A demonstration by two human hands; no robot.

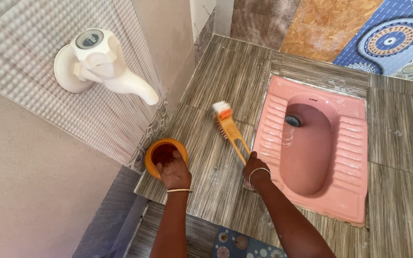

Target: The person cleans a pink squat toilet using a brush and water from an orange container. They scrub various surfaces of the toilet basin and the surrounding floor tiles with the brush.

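My left hand [174, 171] grips the rim of a small orange mug [161, 152] held low over the wood-patterned floor tiles [216, 86], close to the left wall. My right hand [255, 167] is closed on the handle of an orange scrub brush [229, 130]. Its white and orange bristle head rests on the tiles just left of a pink squat toilet pan [311, 143]. Both wrists wear thin bangles.
A white plastic tap [102, 64] sticks out of the tiled left wall above the mug. Patterned blue and orange tiles [388, 38] cover the far wall. A raised step edge and a patterned blue tile [240, 243] lie near my arms.
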